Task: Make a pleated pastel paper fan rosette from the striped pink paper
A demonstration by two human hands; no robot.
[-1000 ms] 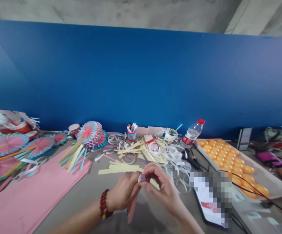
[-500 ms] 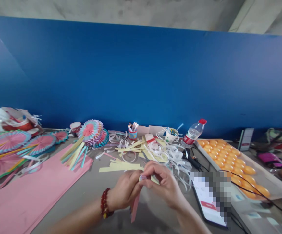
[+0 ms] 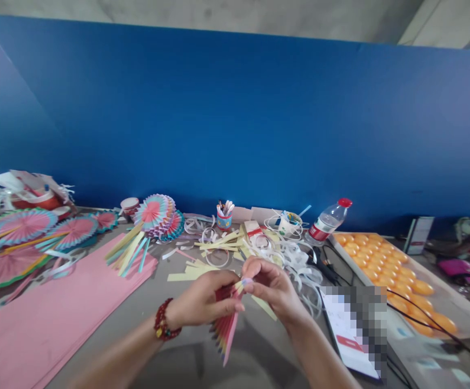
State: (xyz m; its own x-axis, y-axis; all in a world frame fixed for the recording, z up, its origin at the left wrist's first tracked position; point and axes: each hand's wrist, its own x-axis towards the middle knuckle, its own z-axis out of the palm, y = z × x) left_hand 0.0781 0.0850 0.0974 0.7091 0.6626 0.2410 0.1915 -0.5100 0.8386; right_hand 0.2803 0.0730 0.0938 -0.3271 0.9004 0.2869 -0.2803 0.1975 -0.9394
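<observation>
Between my two hands is a pleated pink paper fan [image 3: 227,330], its folds spreading downward with yellowish and dark edges. My left hand [image 3: 208,297], with a red bead bracelet at the wrist, grips the folds between thumb and fingers. At the fan's upper, gathered end, my right hand [image 3: 270,286] pinches the tip, where pale yellow and lilac colours show. Beyond my hands lie pale yellow paper strips [image 3: 190,274] and curled white strips [image 3: 299,262].
A stack of pink paper [image 3: 56,324] and finished fans [image 3: 72,233] lie left. A pen cup [image 3: 224,220] and a water bottle [image 3: 328,222] stand at the back. On the right are a phone [image 3: 346,329] and a tray of orange balls [image 3: 433,302]. A blue partition [image 3: 235,119] rises behind.
The folded pink paper has fanned out below my left hand, where only a narrow strip showed before. My left hand has turned and its thumb now lies along the folds. The view shifted slightly.
</observation>
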